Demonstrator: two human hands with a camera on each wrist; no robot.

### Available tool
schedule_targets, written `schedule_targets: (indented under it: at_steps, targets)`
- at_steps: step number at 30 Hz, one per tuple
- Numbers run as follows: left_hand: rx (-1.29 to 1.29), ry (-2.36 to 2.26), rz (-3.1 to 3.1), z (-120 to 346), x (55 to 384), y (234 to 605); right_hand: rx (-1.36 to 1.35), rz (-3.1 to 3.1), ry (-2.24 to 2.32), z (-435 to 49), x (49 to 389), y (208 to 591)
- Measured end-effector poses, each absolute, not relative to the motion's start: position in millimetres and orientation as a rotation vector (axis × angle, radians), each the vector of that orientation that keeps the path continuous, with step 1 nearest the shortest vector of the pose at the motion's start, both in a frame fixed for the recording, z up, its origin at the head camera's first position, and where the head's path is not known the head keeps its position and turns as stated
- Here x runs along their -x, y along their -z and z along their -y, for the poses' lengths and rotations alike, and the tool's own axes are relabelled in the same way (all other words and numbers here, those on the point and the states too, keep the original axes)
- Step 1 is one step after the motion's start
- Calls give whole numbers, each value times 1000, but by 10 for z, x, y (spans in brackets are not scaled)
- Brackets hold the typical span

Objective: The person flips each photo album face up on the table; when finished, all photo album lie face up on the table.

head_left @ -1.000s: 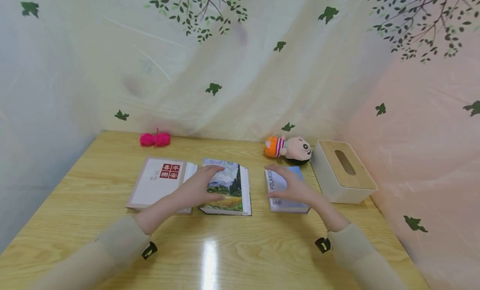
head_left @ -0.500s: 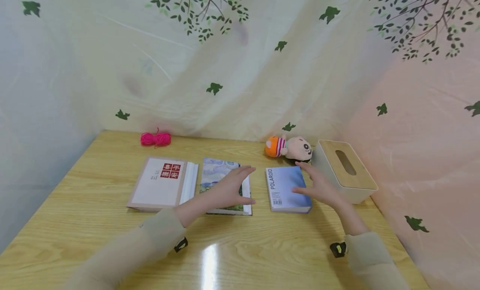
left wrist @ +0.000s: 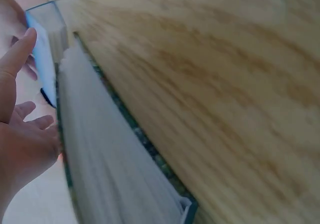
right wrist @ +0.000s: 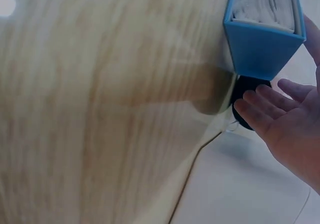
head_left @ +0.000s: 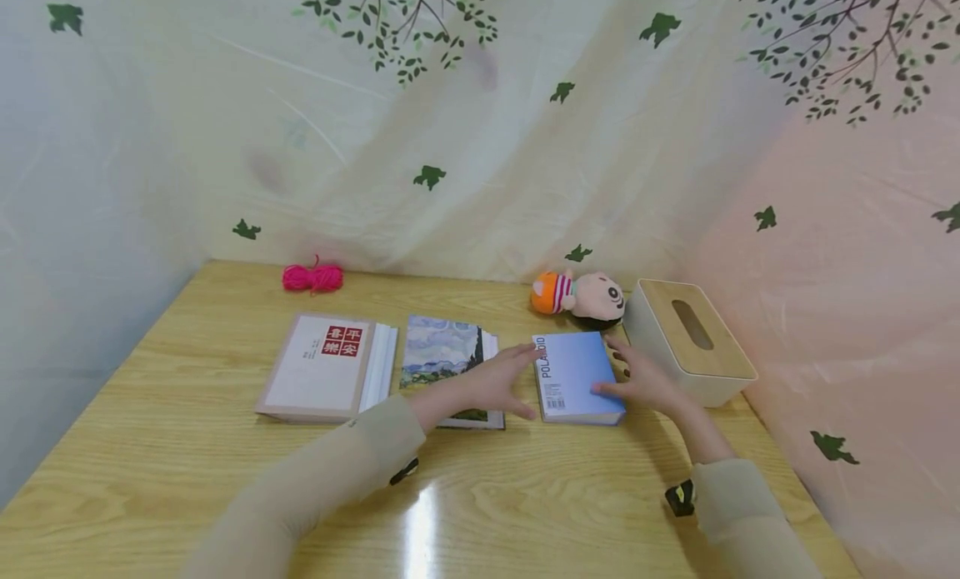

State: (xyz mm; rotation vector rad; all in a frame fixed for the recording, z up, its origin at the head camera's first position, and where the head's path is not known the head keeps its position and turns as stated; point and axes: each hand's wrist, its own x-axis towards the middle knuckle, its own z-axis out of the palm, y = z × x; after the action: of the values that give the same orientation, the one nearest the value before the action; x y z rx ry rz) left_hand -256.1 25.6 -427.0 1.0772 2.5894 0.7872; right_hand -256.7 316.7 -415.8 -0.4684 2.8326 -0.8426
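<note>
A blue book marked POLAROID [head_left: 576, 371] lies flat on the wooden table, between my two hands. Reaching across the landscape-painting book [head_left: 441, 346], my left hand [head_left: 491, 383] has its fingers extended and its fingertips at the blue book's left edge. On the other side, my right hand [head_left: 651, 381] is spread by the right edge, its thumb over the cover. Contact is unclear for either hand. In the left wrist view the painting book's page edges [left wrist: 110, 149] stand close beside my left hand. The blue book's end [right wrist: 262, 51] shows near my right fingers in the right wrist view.
A white-covered book [head_left: 315, 371] with red characters lies at left. Pink yarn [head_left: 312, 277] sits at the back left. Behind the blue book are a plush doll [head_left: 577, 297] and, to its right, a tissue box [head_left: 690, 337] with a wooden lid, close to my right hand.
My left hand has moved right, from over the painting book to the blue book's left edge. My right hand has shifted right, off the blue book's middle to its right edge.
</note>
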Motion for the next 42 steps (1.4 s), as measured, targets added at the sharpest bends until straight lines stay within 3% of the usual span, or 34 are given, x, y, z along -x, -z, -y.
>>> schedule_targets:
  at_steps: [16, 42]
  targets:
    - [-1170, -583, -2540, -229, 2719, 4404, 429, -2672, 988, -3207, 2645, 4265]
    - [-1085, -657, -2465, -214, 2750, 4388, 448, -2667, 1177, -3009, 2616, 4029]
